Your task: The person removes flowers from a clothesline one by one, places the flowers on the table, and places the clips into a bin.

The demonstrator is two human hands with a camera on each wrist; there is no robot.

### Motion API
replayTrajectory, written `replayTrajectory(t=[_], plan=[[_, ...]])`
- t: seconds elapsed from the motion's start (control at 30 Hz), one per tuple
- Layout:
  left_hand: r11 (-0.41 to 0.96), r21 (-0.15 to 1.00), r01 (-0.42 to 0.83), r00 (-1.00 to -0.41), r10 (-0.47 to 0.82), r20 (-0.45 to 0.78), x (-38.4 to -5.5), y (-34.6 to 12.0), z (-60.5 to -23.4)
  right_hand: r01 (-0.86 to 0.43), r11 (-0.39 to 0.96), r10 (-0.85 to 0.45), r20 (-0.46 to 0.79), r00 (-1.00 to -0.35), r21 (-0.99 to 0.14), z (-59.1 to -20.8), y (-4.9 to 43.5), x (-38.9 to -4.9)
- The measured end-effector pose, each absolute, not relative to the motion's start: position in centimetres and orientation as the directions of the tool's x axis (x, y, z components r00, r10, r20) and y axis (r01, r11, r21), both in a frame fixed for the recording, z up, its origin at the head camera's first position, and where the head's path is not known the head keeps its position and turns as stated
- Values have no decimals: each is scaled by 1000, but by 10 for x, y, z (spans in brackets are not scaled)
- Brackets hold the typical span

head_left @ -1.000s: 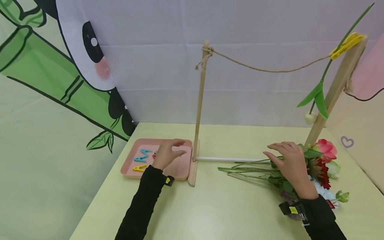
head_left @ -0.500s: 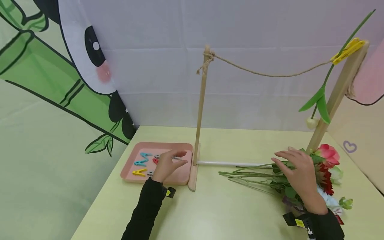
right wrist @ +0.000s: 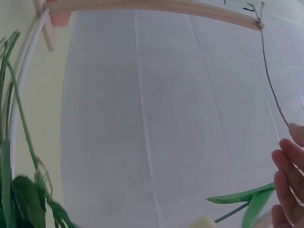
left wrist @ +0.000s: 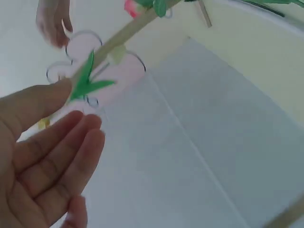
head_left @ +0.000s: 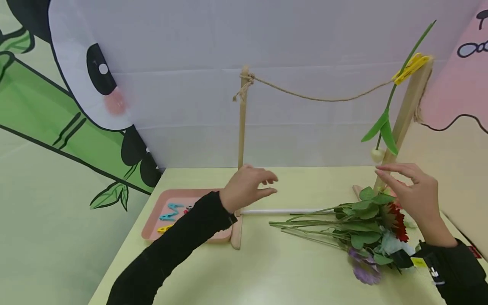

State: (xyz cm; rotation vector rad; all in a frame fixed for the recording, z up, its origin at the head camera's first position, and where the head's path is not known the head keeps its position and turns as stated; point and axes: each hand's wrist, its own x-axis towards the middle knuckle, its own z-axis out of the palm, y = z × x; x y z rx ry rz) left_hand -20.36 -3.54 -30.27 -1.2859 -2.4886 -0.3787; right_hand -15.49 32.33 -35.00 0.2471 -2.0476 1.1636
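Observation:
My left hand (head_left: 249, 186) hovers in front of the left wooden post, its thumb and fingers apart and nothing between them. Over the right side of the flower bunch (head_left: 358, 231) is my right hand (head_left: 417, 195), fingers bent toward the thumb and holding nothing. Its fingertips come just below the bloom of a white tulip (head_left: 377, 154) in the head view. That tulip hangs upside down, its stem clipped by a yellow clothespin (head_left: 411, 67) at the right end of a twine line (head_left: 320, 99). In the left wrist view, the tulip's green leaves (left wrist: 88, 85) appear beyond my thumb.
Left of the post (head_left: 242, 123) lies a pink tray (head_left: 152, 228) with blue, yellow and red clothespins, partly covered by my sleeve. A white rod (head_left: 282, 211) joins the frame's feet along the table. Flower stems point left across the pale table (head_left: 289, 271). A printed cloth hangs behind.
My left hand has moved right, from over the tray to the left post. My right hand has risen and shifted right, off the stems toward the hanging tulip. The head view has turned slightly right.

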Motion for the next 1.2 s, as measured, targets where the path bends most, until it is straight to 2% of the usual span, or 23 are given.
replayTrajectory(t=[0.1, 0.2, 0.3, 0.4, 0.5, 0.63, 0.73, 0.87, 0.97, 1.1, 1.2], plan=[[542, -64, 838, -485, 793, 369, -200, 7, -273, -393, 229, 331, 451, -829, -890, -333, 329, -161], [510, -114, 852, -443, 820, 362, -203, 47, -239, -375, -52, 412, 322, -852, -926, -315, 332, -171], [518, -163, 840, -441, 826, 352, -211, 89, -204, -403, -113, 467, 310, -828, -908, -297, 332, -183], [566, -199, 800, -478, 801, 361, -221, 130, -173, -438, -139, 508, 316, -801, -888, -280, 331, -193], [635, -97, 766, -562, 735, 379, -234, 166, -152, -465, -146, 537, 324, -778, -873, -266, 327, -203], [690, 189, 698, -702, 611, 365, -252, 199, -139, -424, -87, 539, 315, -781, -902, -255, 320, -215], [667, 372, 645, -763, 533, 366, -264, 215, -136, -330, 32, 509, 299, -807, -944, -250, 318, -224], [579, 522, 626, -780, 485, 396, -274, 227, -135, -261, 146, 484, 299, -823, -954, -249, 313, -238], [541, 584, 606, -792, 476, 382, -275, 235, -137, -300, 133, 532, 323, -783, -945, -252, 308, -246], [524, 625, 578, -810, 462, 362, -271, 244, -139, -385, 2, 629, 301, -717, -923, -254, 300, -250], [549, 600, 583, -810, 452, 374, -268, 249, -137, -448, -131, 678, 249, -691, -884, -255, 294, -250]])
